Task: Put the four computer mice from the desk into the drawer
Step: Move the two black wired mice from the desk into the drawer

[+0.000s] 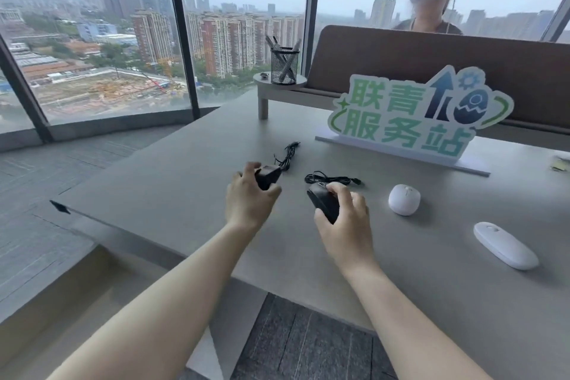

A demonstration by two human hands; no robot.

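Two black wired mice sit near the middle of the grey desk (154,188). My left hand (249,197) is closed around the left black mouse (269,175), whose coiled cable (288,154) trails behind it. My right hand (345,219) grips the right black mouse (322,199), and its cable (333,178) lies just beyond. A round white mouse (404,199) rests to the right of my right hand. Further right and nearer lies a flat white mouse (505,245). No drawer is visible.
A green-and-white standing sign (410,120) stands at the back of the desk. A mesh pen holder (284,66) sits on a small raised shelf (268,86). Behind a brown partition (401,55) a person wears a headset. Floor-to-ceiling windows are on the left.
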